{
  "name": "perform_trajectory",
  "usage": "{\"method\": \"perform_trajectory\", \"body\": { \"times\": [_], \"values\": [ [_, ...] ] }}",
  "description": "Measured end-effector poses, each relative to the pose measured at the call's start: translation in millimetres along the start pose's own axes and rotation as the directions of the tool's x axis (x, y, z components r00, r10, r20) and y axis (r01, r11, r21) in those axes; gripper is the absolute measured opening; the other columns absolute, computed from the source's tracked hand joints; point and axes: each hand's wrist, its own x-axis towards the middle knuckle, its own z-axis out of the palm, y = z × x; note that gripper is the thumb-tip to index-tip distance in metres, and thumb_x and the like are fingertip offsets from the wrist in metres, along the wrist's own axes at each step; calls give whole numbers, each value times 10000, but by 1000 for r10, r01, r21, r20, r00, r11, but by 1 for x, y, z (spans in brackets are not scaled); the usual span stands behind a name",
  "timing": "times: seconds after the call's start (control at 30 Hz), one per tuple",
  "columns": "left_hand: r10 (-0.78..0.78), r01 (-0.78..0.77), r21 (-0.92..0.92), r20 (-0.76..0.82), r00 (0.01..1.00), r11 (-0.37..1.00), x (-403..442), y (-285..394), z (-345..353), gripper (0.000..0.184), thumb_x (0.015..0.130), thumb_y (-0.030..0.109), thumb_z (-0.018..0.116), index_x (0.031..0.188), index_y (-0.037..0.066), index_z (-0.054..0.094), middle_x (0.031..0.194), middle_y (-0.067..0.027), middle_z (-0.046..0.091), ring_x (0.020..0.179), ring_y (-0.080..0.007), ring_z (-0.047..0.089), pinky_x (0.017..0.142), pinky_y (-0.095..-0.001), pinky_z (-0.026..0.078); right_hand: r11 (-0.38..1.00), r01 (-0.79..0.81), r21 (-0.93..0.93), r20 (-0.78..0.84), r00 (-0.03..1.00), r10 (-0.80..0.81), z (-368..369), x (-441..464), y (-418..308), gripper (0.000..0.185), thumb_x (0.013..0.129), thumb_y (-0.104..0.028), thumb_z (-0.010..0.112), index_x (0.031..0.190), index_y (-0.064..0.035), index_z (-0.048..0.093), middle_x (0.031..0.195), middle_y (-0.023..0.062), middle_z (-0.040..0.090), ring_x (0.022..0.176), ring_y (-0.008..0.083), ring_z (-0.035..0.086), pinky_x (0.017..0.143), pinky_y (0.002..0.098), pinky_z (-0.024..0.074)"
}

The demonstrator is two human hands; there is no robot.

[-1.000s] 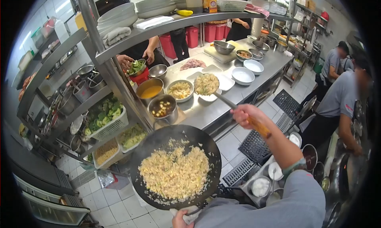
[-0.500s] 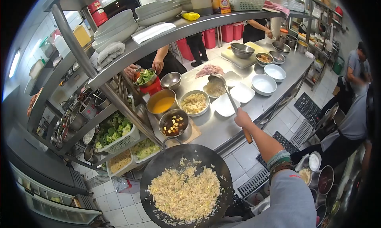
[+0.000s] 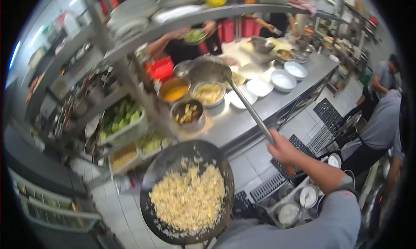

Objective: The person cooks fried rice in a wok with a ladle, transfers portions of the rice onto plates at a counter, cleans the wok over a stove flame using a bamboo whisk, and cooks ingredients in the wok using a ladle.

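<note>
My right hand (image 3: 284, 151) is closed around the handle of a long metal ladle (image 3: 249, 104) with a wooden end. The ladle's round head hangs over the steel counter, in front of several bowls from this view. Low in the view, a black wok (image 3: 149, 179) holds fried rice (image 3: 188, 197) with bits of egg and green; it tilts slightly. My left hand is out of view, so what supports the wok does not show.
On the counter (image 3: 242, 140) stand a pot of orange liquid (image 3: 174, 92), a pot of dark liquid with yellow cubes (image 3: 187, 114), and white bowls (image 3: 284, 80). A co-worker's hands hold a bowl of greens (image 3: 195, 36). Other people stand at right.
My right hand has drawn the ladle up from the counter bowl and closer to me. The wok has shifted left in view. Across the counter, the co-worker has lifted the greens.
</note>
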Motion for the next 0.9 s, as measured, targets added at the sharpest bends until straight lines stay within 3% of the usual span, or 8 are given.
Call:
{"method": "perform_trajectory", "body": {
  "times": [0.07, 0.13, 0.3, 0.4, 0.5, 0.7, 0.83, 0.9],
  "values": [
    [-164, 128, -329, -85, 983, 936, -30, 3, -2, 340, 768, 78, 654, 1085, 58, 534, 1068, -100, 556, 990, -235, 553, 826, -359, 450, 976, -27, -215, 268, 960, 85, 19, -69, 6, 313, 794, -98, 532, 1083, -47, 422, 753, 259, 604, 732, 446, 609, 642, 529, 452],
    [-509, 274, -944, 331, 795, -186, 13, 29, -5, 345, 914, 255, 437, 1080, -25, 551, 1078, -180, 624, 994, -291, 622, 845, -433, 517, 972, 138, -192, 439, 898, -40, 58, -95, -27, 305, 786, -96, 528, 1078, -59, 444, 746, 245, 601, 697, 424, 610, 625, 523, 451],
    [-397, 120, -990, 140, 907, -77, 48, 18, -18, 146, 804, 84, 539, 906, 15, 617, 898, -122, 640, 800, -198, 624, 739, -339, 496, 971, 235, 41, 369, 899, -233, 82, -98, -104, 251, 783, -80, 525, 1023, -50, 459, 719, 89, 473, 611, 195, 461, 556, 340, 415],
    [-487, 87, -996, 90, 869, -28, -2, 0, -12, 169, 794, 51, 528, 926, -33, 592, 890, -132, 637, 821, -229, 630, 751, -368, 515, 930, 365, 38, 302, 883, -359, 62, -115, -105, 226, 780, -61, 496, 1000, -46, 449, 639, 97, 491, 578, 245, 523, 530, 377, 423],
    [-424, 130, -991, 135, 896, -41, -1, -1, -22, 348, 774, 28, 516, 1110, -58, 488, 934, -159, 626, 798, -272, 642, 757, -434, 544, 973, -129, 190, 459, 888, 27, 61, -122, -156, 227, 776, -68, 495, 999, -45, 457, 634, 20, 427, 528, 172, 463, 494, 332, 401],
    [-287, -39, -988, -81, 954, 149, -8, 11, -13, 434, 723, -33, 467, 1156, -37, 445, 1009, -151, 587, 903, -249, 622, 803, -382, 532, 891, 343, -297, 241, 930, -278, 49, -95, -163, 215, 807, -126, 516, 991, -40, 447, 610, 22, 439, 419, 139, 429, 412, 308, 402],
    [-224, -113, -921, -207, 952, 373, 10, -24, 15, 503, 718, -49, 481, 1210, -17, 388, 1039, -112, 554, 948, -187, 570, 812, -314, 496, 973, -209, 101, 798, 601, 46, 89, -108, -206, 93, 884, -148, 480, 894, -57, 459, 580, -31, 421, 405, 93, 426, 378, 269, 397],
    [-237, -8, -953, -83, 968, 302, 17, -31, 0, 477, 726, -42, 481, 1196, -5, 414, 1039, -93, 558, 945, -186, 567, 810, -323, 493, 634, -731, 253, 948, 320, -10, 113, -97, -196, 34, 902, -111, 466, 878, -89, 457, 568, -73, 382, 394, 32, 383, 340, 222, 340]
  ]
}}
